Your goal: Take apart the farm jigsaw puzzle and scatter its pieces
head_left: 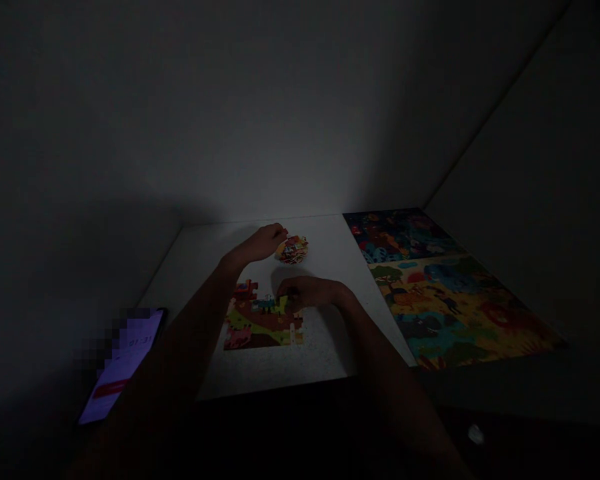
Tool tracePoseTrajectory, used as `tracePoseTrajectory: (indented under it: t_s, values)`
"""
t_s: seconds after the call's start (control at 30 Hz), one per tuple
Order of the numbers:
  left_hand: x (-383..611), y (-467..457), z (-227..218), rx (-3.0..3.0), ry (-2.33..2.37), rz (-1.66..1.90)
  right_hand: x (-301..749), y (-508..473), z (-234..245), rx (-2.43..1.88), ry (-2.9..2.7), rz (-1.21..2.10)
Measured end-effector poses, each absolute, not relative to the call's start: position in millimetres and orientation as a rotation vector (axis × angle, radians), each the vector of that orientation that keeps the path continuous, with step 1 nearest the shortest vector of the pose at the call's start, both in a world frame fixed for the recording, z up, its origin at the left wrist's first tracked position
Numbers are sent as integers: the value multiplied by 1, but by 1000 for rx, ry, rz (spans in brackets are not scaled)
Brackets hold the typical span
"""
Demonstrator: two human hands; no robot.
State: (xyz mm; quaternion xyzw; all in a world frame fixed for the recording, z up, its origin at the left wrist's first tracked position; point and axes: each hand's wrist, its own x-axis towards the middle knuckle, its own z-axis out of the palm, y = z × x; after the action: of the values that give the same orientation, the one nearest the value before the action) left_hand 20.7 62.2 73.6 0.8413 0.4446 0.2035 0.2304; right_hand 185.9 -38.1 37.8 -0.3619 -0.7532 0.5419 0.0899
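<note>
On a dim counter point(275, 373), a partly assembled jigsaw puzzle point(260, 330) is lying between the person's forearms.
Behind, a pale wall point(280, 120) is rising; along the counter's right side a savanna-animal picture point(460, 310) is lying nearest, with a darker picture point(405, 237) adjoining its far edge. Beyond the left edge, a phone point(130, 353) is glowing beside the left forearm. The right hand point(310, 291) is curling over the puzzle's upper right part, hiding some of it; the left hand point(264, 242) is bending its fingers at the left edge of a heap of loose pieces point(295, 251). Shadow is obscuring whether either is pinching a piece. At lower right, a small whitish object point(475, 435) is showing, too dim to identify.
</note>
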Motion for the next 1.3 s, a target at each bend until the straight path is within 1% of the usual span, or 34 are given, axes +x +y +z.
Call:
tracePoseTrajectory:
  t_s: [0.17,0.27,0.5,0.77,0.97,1.13,1.3]
  values:
    - [36,83,63,2468,1186,435,187,-39,40,-1067,-2219,1650]
    - [42,88,59,2545,1184,438,187,-38,39,-1063,-2231,1643]
    - [37,78,58,2562,1143,580,186,-35,35,-1019,-2257,1617]
    - [1,51,42,2375,1353,820,189,-35,35,-958,-2272,1611]
    - [-41,16,26,2394,1496,732,190,-31,26,-927,-2267,1590]
    - [-42,-4,19,2422,1492,681,191,-33,29,-897,-2246,1612]
    - [-40,-5,14,2428,1422,675,191,-32,30,-923,-2207,1614]
